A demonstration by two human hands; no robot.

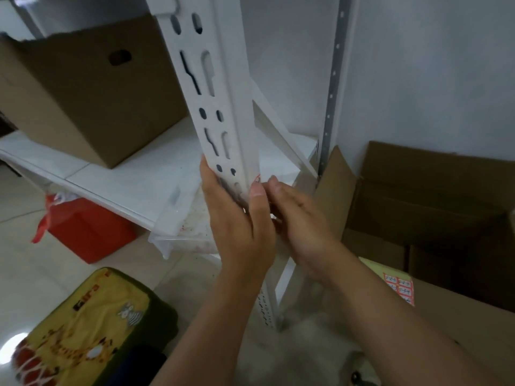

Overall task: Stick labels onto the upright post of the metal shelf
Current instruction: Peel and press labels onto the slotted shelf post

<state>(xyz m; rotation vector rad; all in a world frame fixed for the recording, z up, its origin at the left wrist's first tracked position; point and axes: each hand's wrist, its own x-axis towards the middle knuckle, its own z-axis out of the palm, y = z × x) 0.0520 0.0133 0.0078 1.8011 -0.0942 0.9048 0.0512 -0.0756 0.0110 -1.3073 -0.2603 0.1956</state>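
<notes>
Gripping the white upright post (pixel 214 107) of the metal shelf, the left hand (pixel 237 218) wraps it from the front, fingers (pixel 207 179) lying along the post's left edge and the thumb (pixel 257 190) pressed up against its right edge. A small red-and-white label (pixel 257 179) sits on the post's right face, just above that thumb tip and touching it. The right hand (pixel 298 218) comes in from the right side, its fingertips (pixel 274 183) straight and close together, touching the post right beside the label; whether they press on the label itself cannot be told through the blur. Both hands meet at the same height on the post, above the lower shelf board (pixel 117 179). A sheet of red labels (pixel 400 286) lies on a cardboard box (pixel 459 324) at the right, well apart from the hands. A brown carton (pixel 83 101) stands on the shelf board to the left of the post.
</notes>
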